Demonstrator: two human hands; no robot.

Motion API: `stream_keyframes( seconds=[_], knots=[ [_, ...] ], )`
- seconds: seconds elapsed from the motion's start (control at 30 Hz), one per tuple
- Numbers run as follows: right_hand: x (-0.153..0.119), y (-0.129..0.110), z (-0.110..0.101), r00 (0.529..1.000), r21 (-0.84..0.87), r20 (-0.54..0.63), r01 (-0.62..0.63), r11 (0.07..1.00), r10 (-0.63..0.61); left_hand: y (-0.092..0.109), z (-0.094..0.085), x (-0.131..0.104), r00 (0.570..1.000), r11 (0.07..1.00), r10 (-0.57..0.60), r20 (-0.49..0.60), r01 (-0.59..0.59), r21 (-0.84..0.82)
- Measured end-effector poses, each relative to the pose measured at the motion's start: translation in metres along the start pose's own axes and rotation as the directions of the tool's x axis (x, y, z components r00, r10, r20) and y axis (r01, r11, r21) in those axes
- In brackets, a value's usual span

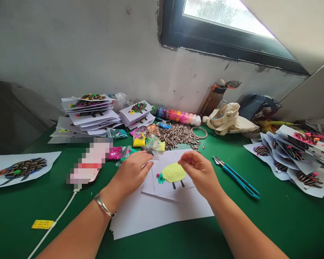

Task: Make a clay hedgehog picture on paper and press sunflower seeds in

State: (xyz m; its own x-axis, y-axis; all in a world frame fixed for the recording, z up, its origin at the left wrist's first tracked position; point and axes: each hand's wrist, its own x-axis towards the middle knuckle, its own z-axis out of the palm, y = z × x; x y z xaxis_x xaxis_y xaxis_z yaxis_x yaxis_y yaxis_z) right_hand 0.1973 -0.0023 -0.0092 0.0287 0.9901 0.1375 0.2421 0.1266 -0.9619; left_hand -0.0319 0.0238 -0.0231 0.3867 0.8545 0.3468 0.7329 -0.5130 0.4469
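Yellow clay hedgehog (174, 172) sits on a small white card (170, 172) at the centre of the frame, atop a larger stack of white paper (156, 212) on the green table (272, 223). Our left hand (131, 172) rests palm down on the card's left edge, fingers loosely curled and pressing the paper, gripping nothing. Our right hand (201, 172) hovers just above the clay's upper right, thumb and forefinger pinched together; we cannot tell whether a seed is caught between them. Both forearms come in from the bottom edge, angling inward, with a bracelet (104, 205) on the left wrist. Just beyond the card lies a pile of sunflower seeds (178, 135), with clay packets (143, 141) to its left. A blue utility knife (237, 177) lies to the right, near the right hand. Bare green surface opens toward the lower right, while finished cards (294, 158) crowd the right edge and more stacks (89, 113) fill the upper left.
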Motion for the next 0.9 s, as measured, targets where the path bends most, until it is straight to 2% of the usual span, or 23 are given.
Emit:
stream_keyframes(
  seconds=[0.1,0.27,0.37,0.57,0.77,0.9],
  knots=[
    [0.002,0.004,-0.004,0.999,0.037,-0.028,-0.034,0.999,0.035,-0.002,-0.004,0.001,0.999,0.999,-0.031,-0.033,0.031,0.005],
    [0.003,0.009,-0.003,0.999,0.03,0.03,-0.038,0.999,0.037,-0.01,-0.011,0.003,0.984,0.994,-0.093,-0.149,0.099,0.038],
    [0.01,0.005,-0.002,0.998,-0.032,0.065,-0.014,0.999,0.016,-0.017,-0.009,0.003,0.981,0.991,-0.084,-0.177,0.1,0.084],
    [0.039,-0.002,0.015,0.996,-0.196,0.089,-0.004,0.981,0.022,-0.024,0.005,0.002,0.989,0.984,-0.078,-0.125,0.096,0.147],
    [0.066,0.017,0.044,0.985,-0.199,0.171,0.028,0.98,0.006,-0.025,0.013,0.003,0.994,0.968,-0.105,-0.041,0.111,0.223],
    [0.073,0.029,0.052,0.982,-0.18,0.191,0.019,0.983,0.015,-0.025,0.015,0.003,0.992,0.96,-0.121,-0.025,0.123,0.25]
  ],
)
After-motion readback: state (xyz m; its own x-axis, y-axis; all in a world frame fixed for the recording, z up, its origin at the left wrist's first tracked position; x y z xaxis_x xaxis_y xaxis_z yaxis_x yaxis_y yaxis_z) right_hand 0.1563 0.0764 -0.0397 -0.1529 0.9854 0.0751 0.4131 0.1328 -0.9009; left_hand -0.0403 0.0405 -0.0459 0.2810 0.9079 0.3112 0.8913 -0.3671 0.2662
